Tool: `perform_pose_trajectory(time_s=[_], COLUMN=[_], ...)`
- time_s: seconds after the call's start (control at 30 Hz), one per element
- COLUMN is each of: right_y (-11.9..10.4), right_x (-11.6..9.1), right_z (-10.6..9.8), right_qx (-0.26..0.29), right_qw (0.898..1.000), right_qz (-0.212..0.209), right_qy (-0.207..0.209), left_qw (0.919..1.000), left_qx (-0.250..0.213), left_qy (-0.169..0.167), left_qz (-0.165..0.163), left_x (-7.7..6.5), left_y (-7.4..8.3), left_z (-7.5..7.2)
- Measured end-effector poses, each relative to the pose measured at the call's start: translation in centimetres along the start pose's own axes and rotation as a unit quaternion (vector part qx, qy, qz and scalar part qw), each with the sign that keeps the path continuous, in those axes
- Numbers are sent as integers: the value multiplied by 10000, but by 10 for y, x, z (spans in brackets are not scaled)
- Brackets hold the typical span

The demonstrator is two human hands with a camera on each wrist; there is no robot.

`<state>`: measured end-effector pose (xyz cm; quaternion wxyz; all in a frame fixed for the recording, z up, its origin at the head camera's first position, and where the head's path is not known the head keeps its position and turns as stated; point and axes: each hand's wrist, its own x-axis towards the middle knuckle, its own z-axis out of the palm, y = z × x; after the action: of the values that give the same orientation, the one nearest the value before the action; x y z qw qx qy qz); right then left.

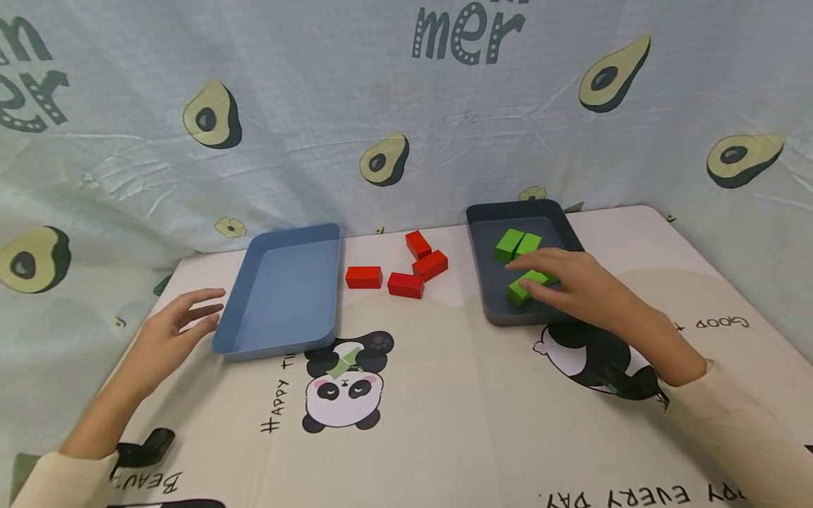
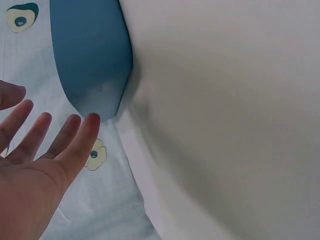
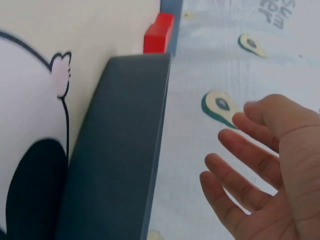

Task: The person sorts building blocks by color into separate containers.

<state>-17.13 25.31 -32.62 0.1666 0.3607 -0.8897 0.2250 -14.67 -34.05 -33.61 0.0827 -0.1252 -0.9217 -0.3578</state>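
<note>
Blue tray lies lengthwise away from the person on the table, "HAPPY" printed below it; the left hand, relaxed and empty, hovers beside its left rim. Rightward, red blocks point variously. Green blocks slant inside the dark tray, beneath the right hand, its fingers loose, gripping nothing.

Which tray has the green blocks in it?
The dark gray tray on the right, partly hidden behind the right hand: green blocks lie inside it, while the blue tray on the left shows no blocks.
</note>
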Motion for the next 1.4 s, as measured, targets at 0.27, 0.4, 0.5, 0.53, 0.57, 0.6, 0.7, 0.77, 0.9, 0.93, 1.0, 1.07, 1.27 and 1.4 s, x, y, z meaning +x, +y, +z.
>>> perform_pose_trajectory(time_s=[0.27,0.4,0.5,0.53,0.57,0.6,0.7,0.77,0.9,0.93,1.0,1.07,1.27,1.4], right_y=[-5,-7,-8,-9,-9,-10,-12,-13,-16,-16,-17,-18,-17,-16], right_x=[14,22,28,30,31,33,37,40,47,49,53,56,65,75], right_z=[12,16,20,21,22,23,26,28,30,31,31,30,30,31], right_qx=[160,360,464,483,486,490,495,481,449,449,460,464,628,814], right_qw=[9992,9979,9967,9964,9963,9962,9961,9960,9955,9953,9948,9944,9911,9876], right_qz=[-141,-89,-105,-134,-158,-191,-253,-276,-292,-293,-287,-284,-154,-271], right_qy=[-336,-540,-661,-677,-688,-690,-686,-701,-780,-802,-857,-910,-1165,-1316], left_qw=[9999,9999,9998,9997,9997,9997,9998,9996,9991,9990,9989,9990,9968,9950], left_qx=[-46,-104,-179,-199,-212,-203,-158,-134,-42,-33,-36,-141,-497,-538], left_qy=[-81,-96,-102,-103,-107,-98,-109,-173,-315,-340,-374,-383,-625,-837], left_qz=[-60,-33,-22,-28,-36,-52,-105,-163,-284,-293,-283,-203,62,-39], left_x=[4,3,3,3,4,4,7,10,13,13,14,15,22,28], left_y=[-3,-5,-7,-8,-8,-8,-9,-10,-12,-13,-16,-19,-32,-38], left_z=[3,4,5,5,5,5,4,3,0,0,0,0,0,-3])
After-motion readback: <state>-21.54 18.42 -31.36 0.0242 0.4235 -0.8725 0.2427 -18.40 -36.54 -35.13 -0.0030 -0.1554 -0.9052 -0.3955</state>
